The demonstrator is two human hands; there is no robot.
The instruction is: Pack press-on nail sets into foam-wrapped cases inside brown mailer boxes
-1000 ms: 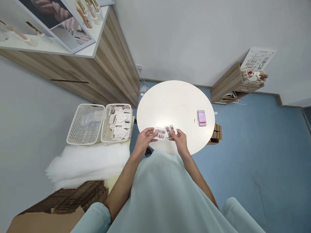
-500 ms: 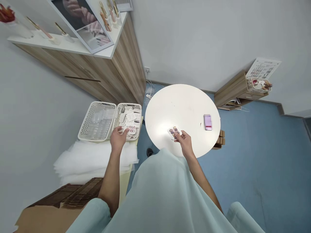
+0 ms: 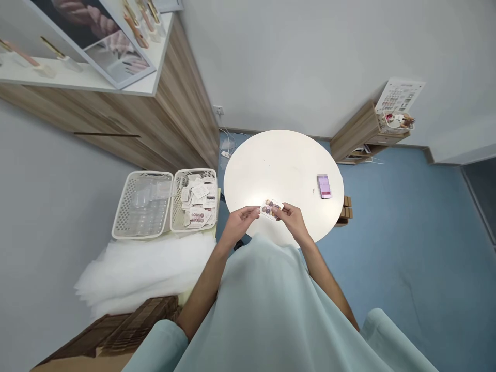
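Observation:
Between my hands, over the near part of the round white table (image 3: 282, 155), is a small white card of press-on nails (image 3: 269, 207), with glossy purple and gold ovals in rows. My right hand (image 3: 291, 219) grips its right side, thumb on top. At the card's left edge, the fingertips of my left hand (image 3: 241, 223) pinch the corner. Left of the table, a white basket (image 3: 214, 206) holds many similar cards. On top of that pile lies a card with pinkish ovals (image 3: 198, 217).
A second white basket (image 3: 118, 214) holds clear plastic cases. White foam sheets (image 3: 151, 263) and brown cardboard (image 3: 127, 330) lie nearer me. A purple pixelated item (image 3: 324, 186) is on the table's right. A wooden cabinet (image 3: 186, 103) stands behind the baskets, small boxes (image 3: 346, 209) beyond the table's right edge.
My left hand has left the card basket and moved right to the card in my right hand. The pinkish card it was touching now lies on the pile. The view has shifted.

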